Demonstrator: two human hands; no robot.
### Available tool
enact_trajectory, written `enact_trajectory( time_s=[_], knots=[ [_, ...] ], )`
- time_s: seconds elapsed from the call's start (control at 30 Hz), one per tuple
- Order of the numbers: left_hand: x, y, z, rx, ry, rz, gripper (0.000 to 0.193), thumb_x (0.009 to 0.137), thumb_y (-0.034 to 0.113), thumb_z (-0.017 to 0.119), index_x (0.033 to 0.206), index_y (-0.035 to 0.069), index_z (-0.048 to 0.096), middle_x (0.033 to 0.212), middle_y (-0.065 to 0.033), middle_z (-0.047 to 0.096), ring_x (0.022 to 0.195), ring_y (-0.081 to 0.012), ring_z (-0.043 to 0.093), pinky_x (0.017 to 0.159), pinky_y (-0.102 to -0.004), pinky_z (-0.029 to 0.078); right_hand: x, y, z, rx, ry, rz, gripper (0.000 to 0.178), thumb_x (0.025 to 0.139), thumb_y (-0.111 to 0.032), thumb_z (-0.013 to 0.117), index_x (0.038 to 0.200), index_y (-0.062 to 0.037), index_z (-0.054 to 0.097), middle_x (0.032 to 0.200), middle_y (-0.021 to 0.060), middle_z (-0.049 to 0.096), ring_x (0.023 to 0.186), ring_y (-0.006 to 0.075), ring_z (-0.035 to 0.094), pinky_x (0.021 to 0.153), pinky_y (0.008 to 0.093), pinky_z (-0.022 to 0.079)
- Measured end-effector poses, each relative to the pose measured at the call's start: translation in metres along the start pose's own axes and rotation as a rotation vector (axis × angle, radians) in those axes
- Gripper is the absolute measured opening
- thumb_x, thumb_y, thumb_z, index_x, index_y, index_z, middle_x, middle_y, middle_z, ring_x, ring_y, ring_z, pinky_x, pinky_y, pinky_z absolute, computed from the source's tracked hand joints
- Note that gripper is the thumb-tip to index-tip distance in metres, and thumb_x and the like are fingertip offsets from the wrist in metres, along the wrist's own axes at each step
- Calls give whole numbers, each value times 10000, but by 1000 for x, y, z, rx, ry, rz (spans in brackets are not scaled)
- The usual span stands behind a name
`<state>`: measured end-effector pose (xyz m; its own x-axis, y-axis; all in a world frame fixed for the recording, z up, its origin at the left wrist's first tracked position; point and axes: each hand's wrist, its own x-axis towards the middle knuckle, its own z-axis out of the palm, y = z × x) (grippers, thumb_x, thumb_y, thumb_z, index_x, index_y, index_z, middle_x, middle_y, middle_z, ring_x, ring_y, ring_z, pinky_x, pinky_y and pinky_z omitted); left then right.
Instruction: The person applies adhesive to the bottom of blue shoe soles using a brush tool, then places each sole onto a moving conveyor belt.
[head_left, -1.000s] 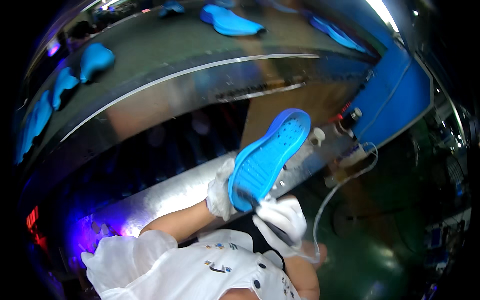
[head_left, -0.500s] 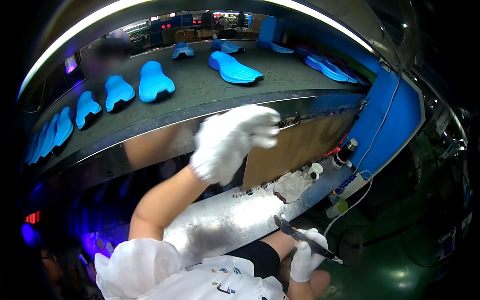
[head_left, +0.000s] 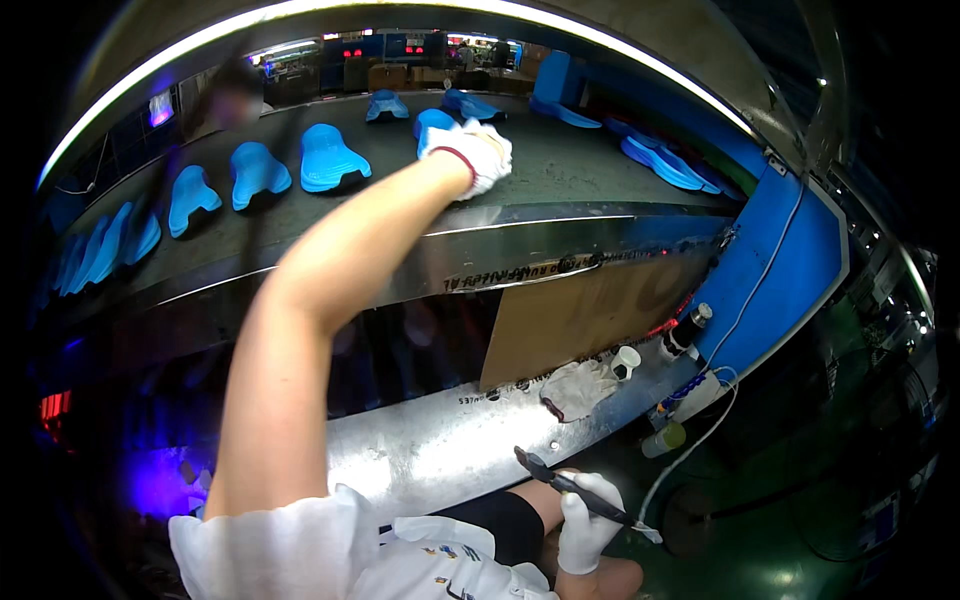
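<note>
My left hand (head_left: 482,158), in a white glove, reaches far over the dark belt and is closed on the near end of a blue shoe sole (head_left: 432,126). The hand covers most of that sole, leaving its rounded far end in sight, and the fingertips are partly hidden. Low at the right, in front of my lap, my gloved right hand (head_left: 588,520) is wrapped round a slim black-handled tool (head_left: 540,468). One end of the tool is dark and the other has a pale tip; its exact kind is unclear.
More blue soles (head_left: 330,160) stand in a row along the belt (head_left: 560,165), with others stacked (head_left: 668,165) at the right. Below lies a metal shelf (head_left: 420,440) with a crumpled glove (head_left: 580,390), a white cup (head_left: 625,362) and a dark bottle (head_left: 688,328). Cardboard (head_left: 590,310) leans behind.
My left hand has moved up and forward, from in front of the belt's edge onto the blue sole. My right hand still holds the tool, slightly lower and further left in view.
</note>
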<state>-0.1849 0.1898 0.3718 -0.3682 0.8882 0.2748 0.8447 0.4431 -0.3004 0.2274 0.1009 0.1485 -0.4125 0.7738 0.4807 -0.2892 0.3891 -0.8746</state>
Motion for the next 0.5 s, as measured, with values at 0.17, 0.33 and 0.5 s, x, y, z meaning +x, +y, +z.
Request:
enact_trajectory(
  time_s=[0.17,0.33,0.5],
  knots=[
    [-111,-22,-61,-63,277,13,311,938,262,517,1118,43,645,1111,-176,661,1042,-349,635,900,-435,517,1,5,1,5,-35,-30,244,836,-49,689,1047,42,605,965,149,675,829,185,635,749,282,510],
    [-167,-78,3,-14,265,137,229,919,227,592,1070,69,661,1164,-147,646,1089,-331,617,939,-420,509,-1,5,8,-17,-5,111,207,835,-6,678,1027,45,623,896,84,634,788,134,606,713,259,489],
    [-218,-102,-18,37,522,-142,309,925,166,607,1212,59,646,1198,-184,658,1093,-358,629,976,-426,494,10,-5,14,-19,-26,-30,167,825,15,673,989,43,655,893,93,660,804,159,621,727,271,493]
  ],
)
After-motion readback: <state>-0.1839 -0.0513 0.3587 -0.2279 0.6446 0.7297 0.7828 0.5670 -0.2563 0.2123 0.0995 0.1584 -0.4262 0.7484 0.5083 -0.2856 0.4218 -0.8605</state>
